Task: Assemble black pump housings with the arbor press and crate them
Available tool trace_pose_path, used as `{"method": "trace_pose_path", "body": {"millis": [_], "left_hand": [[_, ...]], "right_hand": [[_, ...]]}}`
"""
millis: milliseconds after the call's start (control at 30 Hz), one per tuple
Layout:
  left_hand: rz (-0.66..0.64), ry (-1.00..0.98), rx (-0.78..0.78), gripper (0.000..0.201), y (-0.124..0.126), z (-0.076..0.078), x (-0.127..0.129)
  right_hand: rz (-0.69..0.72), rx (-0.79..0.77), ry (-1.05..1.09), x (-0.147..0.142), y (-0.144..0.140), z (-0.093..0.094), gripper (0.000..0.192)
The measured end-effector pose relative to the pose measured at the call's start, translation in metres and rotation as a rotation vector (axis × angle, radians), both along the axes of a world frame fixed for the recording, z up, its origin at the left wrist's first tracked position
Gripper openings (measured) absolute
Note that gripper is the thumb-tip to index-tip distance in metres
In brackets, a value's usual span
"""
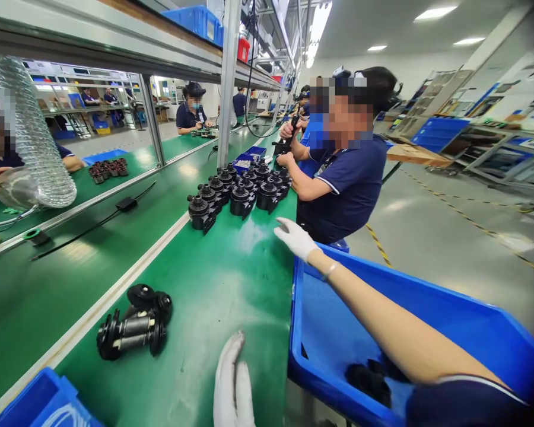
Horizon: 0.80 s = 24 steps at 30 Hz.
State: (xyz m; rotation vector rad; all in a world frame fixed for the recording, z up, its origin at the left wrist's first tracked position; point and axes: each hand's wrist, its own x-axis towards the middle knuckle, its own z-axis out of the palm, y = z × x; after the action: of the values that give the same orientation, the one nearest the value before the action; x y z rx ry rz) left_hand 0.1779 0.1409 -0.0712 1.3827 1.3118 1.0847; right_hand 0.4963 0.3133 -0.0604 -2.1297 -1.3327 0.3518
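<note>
My right hand (296, 238), in a white glove, reaches forward over the table's right edge with its fingers stretched out and nothing in them. Ahead of it stand several black pump-like housings (242, 198) in rows on the green table (213, 279); a gap separates hand and housings. My left hand (234, 382), gloved in white too, is low in the middle of the view over the table. Its visible fingers are extended and slightly apart, holding nothing. To its left lies a small cluster of black parts with silvery cylinders (136, 332).
A large blue bin (409, 284) with a few dark parts stands against the table's right side. Another blue box (40, 403) sits at the lower left. A co-worker (347, 160) handles a black part beyond the housings. A metal post (228, 83) rises behind them.
</note>
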Motion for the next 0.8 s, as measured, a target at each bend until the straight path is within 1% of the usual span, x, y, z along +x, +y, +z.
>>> {"method": "trace_pose_path", "body": {"millis": [67,133,233,300,333,400,500,567,633,733,800], "left_hand": [[0.018,0.021,0.0,0.035,0.001,0.002,0.0],[0.01,0.039,-0.004,0.037,0.001,0.006,-0.002],[-0.054,0.057,-0.017,0.041,-0.002,0.015,-0.007],[-0.114,0.063,-0.027,0.045,-0.002,0.019,-0.009],[-0.139,0.066,-0.029,0.047,-0.001,0.02,-0.009],[-0.163,0.07,-0.031,0.052,0.0,0.018,-0.01],[-0.158,0.082,-0.034,0.052,0.0,0.01,-0.013],[-0.151,0.086,-0.018,0.05,0.0,0.004,-0.016],[-0.153,0.089,0.015,0.049,0.0,-0.001,-0.018],[-0.175,0.101,0.042,0.049,0.001,-0.007,-0.02],[-0.201,0.117,0.041,0.048,0.0,-0.009,-0.022]], "right_hand": [[0.095,-0.028,0.007,0.003,-0.033,0.011,0.053],[0.126,-0.067,-0.006,0.013,-0.066,0.025,0.053],[0.076,-0.169,-0.051,0.035,-0.116,0.044,0.052],[0.04,-0.283,-0.069,0.05,-0.152,0.049,0.052],[0.036,-0.353,-0.066,0.057,-0.171,0.049,0.051],[0.056,-0.504,-0.031,0.063,-0.207,0.042,0.047],[0.138,-0.725,0.056,0.057,-0.251,0.023,0.044],[0.193,-0.834,0.091,0.049,-0.269,0.009,0.045],[0.243,-0.891,0.105,0.041,-0.278,-0.001,0.049],[0.335,-0.896,0.127,0.027,-0.275,-0.007,0.056],[0.397,-0.846,0.135,0.016,-0.265,-0.003,0.051]]}}
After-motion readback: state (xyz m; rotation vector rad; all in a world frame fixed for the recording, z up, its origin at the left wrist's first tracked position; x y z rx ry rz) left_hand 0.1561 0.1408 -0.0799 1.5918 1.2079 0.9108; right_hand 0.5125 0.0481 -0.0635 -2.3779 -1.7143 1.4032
